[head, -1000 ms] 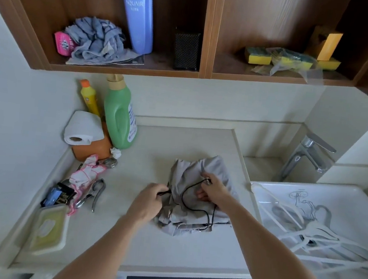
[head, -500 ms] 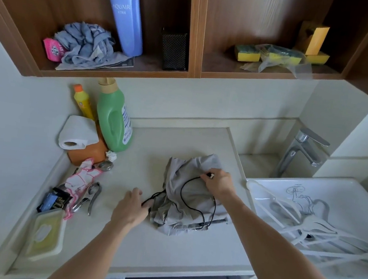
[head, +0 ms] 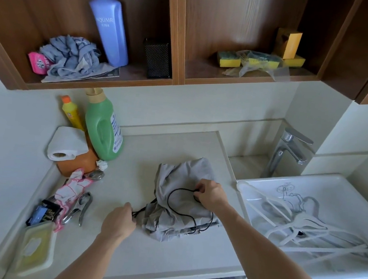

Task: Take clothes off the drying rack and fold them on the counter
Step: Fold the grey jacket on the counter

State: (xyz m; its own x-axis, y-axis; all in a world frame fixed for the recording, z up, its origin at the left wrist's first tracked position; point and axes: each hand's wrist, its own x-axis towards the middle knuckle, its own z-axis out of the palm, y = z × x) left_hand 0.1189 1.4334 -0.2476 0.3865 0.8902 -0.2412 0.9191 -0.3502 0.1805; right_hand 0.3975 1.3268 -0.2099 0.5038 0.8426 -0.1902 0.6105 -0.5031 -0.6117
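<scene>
Nearest me, my left hand [head: 121, 220] curls its fingers around the black cord [head: 168, 198], just off the near-left edge of the grey garment [head: 183, 180]. The garment lies bunched mid-counter [head: 144, 157]. Farther right, my right hand [head: 209, 196] pinches the same cord on top of the fabric.

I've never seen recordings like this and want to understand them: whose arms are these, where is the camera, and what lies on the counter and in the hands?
No machine here: these are a person's bare arms, filmed by a wide-angle camera worn on their head, looking down. A crumpled grey garment lies on the counter. The left hand pinches a black cord, and the right hand pinches it further along, above the garment. At the left are a green bottle and a paper roll. At the right, white hangers lie in the sink, beside a tap.
</scene>
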